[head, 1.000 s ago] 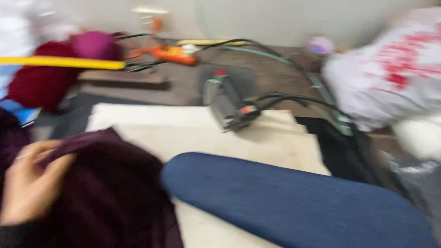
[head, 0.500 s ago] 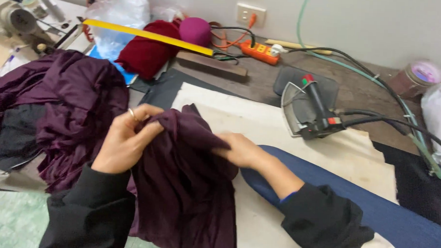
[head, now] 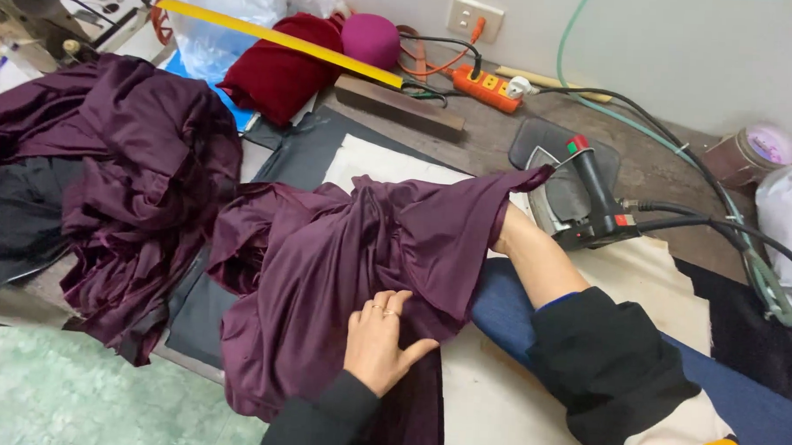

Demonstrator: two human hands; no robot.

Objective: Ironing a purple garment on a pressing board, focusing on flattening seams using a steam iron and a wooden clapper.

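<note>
The left hand lay flat and open on the dark purple satin garment, pinning it to the table beside the blue padded ironing arm, gripping nothing. The right hand was hidden inside the fabric, so I could not tell its grip; only its forearm showed, lifting the cloth near the iron. The step looked like spreading the garment for pressing; the next move would call for drawing it smooth over the pad.
</note>
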